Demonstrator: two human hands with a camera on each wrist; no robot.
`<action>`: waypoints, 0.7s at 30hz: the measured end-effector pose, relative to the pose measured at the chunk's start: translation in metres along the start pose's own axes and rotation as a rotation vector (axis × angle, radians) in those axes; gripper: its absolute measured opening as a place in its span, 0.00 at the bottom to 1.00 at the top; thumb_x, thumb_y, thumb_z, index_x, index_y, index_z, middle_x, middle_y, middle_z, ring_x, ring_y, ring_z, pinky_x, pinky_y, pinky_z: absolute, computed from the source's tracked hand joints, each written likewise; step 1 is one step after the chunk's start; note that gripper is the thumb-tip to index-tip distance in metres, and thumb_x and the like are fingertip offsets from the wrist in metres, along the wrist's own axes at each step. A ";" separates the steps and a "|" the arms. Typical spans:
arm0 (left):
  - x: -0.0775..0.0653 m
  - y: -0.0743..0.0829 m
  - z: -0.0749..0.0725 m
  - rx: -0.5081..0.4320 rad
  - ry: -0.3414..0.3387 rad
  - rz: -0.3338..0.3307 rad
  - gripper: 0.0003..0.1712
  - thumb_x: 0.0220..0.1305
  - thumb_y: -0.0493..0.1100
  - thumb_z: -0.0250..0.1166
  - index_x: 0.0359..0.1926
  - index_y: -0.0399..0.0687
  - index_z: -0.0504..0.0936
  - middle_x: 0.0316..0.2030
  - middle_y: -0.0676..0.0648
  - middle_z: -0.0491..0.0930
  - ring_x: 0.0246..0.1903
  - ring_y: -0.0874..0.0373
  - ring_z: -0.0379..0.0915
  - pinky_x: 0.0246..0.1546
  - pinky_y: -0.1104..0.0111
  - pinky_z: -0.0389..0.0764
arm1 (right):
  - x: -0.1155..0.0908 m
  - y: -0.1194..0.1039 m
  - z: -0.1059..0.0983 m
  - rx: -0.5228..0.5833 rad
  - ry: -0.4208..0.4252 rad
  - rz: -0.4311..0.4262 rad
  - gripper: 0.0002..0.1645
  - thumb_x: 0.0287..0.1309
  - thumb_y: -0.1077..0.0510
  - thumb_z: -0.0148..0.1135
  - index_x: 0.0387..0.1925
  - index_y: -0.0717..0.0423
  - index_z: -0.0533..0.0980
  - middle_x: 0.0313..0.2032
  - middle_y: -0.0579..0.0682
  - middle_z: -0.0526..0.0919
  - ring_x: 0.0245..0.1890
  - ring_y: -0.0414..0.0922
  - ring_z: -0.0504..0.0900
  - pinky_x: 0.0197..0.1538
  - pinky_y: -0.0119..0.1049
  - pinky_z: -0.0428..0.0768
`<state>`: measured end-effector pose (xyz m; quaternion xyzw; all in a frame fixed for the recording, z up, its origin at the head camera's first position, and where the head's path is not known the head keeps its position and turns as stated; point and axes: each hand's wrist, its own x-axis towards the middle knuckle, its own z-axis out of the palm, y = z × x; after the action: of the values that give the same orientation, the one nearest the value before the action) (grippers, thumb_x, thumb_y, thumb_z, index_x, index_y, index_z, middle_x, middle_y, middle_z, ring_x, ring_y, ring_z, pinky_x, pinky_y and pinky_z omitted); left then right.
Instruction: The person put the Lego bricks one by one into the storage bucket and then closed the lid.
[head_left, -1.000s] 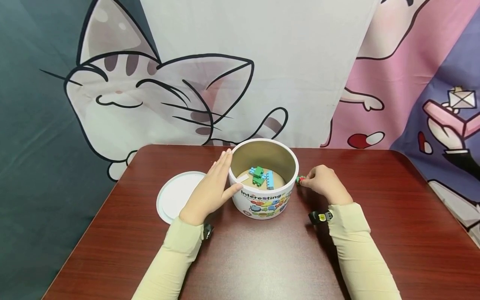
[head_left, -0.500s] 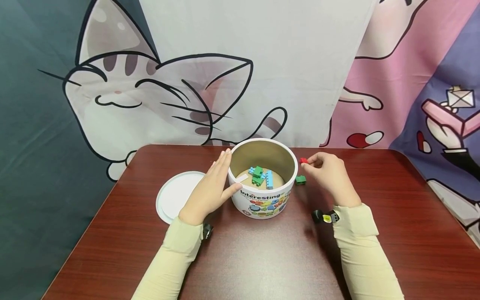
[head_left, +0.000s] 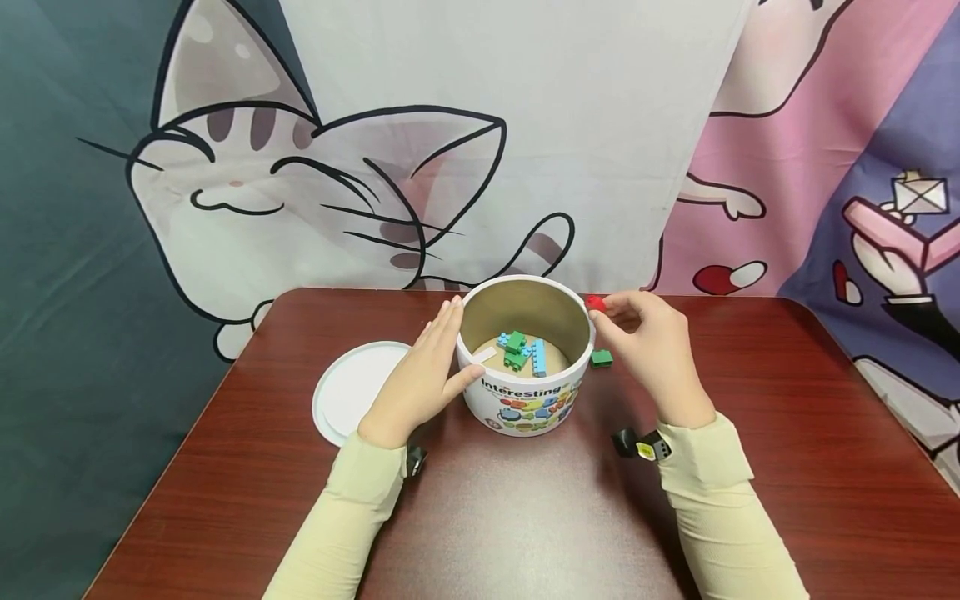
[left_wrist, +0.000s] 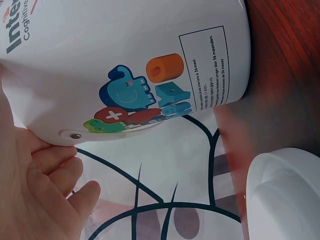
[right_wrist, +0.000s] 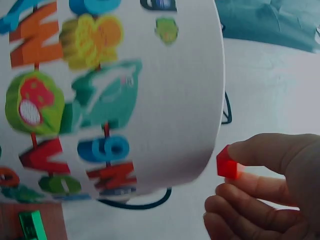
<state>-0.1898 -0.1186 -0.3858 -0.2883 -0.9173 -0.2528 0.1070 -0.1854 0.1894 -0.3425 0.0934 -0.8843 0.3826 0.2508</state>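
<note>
Head: right hand [head_left: 651, 350] pinches red block [head_left: 595, 302]; outstretched left hand [head_left: 418, 379] touches bucket [head_left: 525, 408].

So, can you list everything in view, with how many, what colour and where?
Table: one, reddish-brown, across the foreground
Backdrop: cartoon-printed, panel count unclear, mixed colours, behind the table
Tub: one, white with colourful print, on the table
Lid: one, white, left of the tub
Red block: one, red, at the tub's right rim
Loose block: one, green, on the table right of the tub
Green blocks: apparently two, green, inside the tub
Blue blocks: several, light blue, inside the tub
Strip: one, white, inside the tub
Wrist devices: two, mostly black, at the wrists
Sleeves: two, pale yellow, both arms
Left hand: one, bare, against the tub
Right hand: one, bare, pinching the red block
</note>
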 end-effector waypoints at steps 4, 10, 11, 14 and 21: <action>0.001 0.000 0.000 0.000 0.000 0.002 0.62 0.65 0.81 0.31 0.80 0.36 0.45 0.80 0.40 0.45 0.79 0.50 0.37 0.77 0.54 0.48 | -0.001 -0.006 0.005 0.036 0.033 -0.069 0.08 0.59 0.61 0.73 0.39 0.60 0.85 0.34 0.51 0.87 0.32 0.42 0.83 0.37 0.15 0.76; 0.001 0.000 0.001 0.000 0.004 0.007 0.62 0.65 0.81 0.31 0.80 0.36 0.45 0.80 0.40 0.46 0.79 0.49 0.38 0.77 0.52 0.50 | -0.004 -0.012 0.014 0.074 0.031 -0.156 0.09 0.57 0.62 0.74 0.40 0.59 0.86 0.36 0.50 0.87 0.34 0.43 0.85 0.38 0.19 0.80; 0.001 0.000 0.001 0.000 0.005 0.009 0.62 0.65 0.81 0.31 0.80 0.35 0.45 0.79 0.39 0.46 0.79 0.49 0.38 0.77 0.51 0.50 | -0.004 -0.013 0.016 0.078 0.027 -0.164 0.09 0.56 0.62 0.75 0.40 0.59 0.86 0.36 0.50 0.87 0.34 0.43 0.85 0.38 0.21 0.80; 0.001 0.000 0.002 -0.001 0.004 0.009 0.62 0.65 0.81 0.31 0.80 0.35 0.45 0.79 0.40 0.46 0.79 0.49 0.38 0.77 0.52 0.50 | -0.004 -0.016 0.024 0.089 -0.006 -0.171 0.09 0.56 0.63 0.74 0.40 0.59 0.86 0.36 0.51 0.86 0.34 0.44 0.85 0.39 0.31 0.85; 0.000 0.000 0.001 0.009 0.009 0.005 0.62 0.65 0.82 0.31 0.80 0.35 0.46 0.79 0.39 0.47 0.79 0.48 0.40 0.76 0.51 0.51 | 0.005 -0.030 0.037 0.048 -0.183 -0.135 0.08 0.59 0.61 0.72 0.41 0.59 0.85 0.38 0.52 0.86 0.37 0.47 0.84 0.43 0.44 0.86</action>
<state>-0.1900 -0.1176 -0.3868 -0.2892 -0.9172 -0.2497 0.1129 -0.1922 0.1426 -0.3426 0.1931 -0.8859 0.3757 0.1919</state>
